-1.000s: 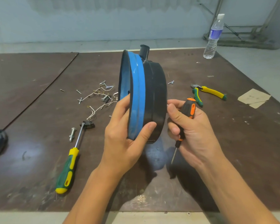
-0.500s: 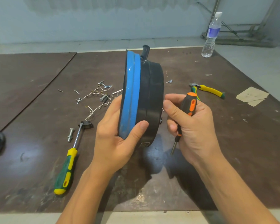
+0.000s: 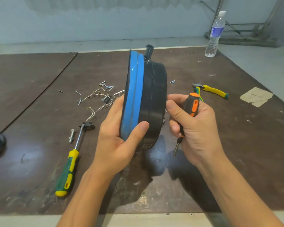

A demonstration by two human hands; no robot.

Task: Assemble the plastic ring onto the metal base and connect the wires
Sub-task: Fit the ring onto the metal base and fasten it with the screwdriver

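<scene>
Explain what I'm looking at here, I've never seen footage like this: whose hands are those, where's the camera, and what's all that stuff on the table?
There is no machine here. A person is working with bare hands, and the picture comes from a camera worn on their head, looking forward and down.

The left hand grips a blue plastic ring that sits against a black round base. The two are held up on edge above the brown table.

The right hand holds an orange and black screwdriver, tip pointing down, beside the base.

On the table lie a green and yellow screwdriver, a bolt, loose wires and screws and yellow-handled pliers. A water bottle stands near the far right corner.
</scene>
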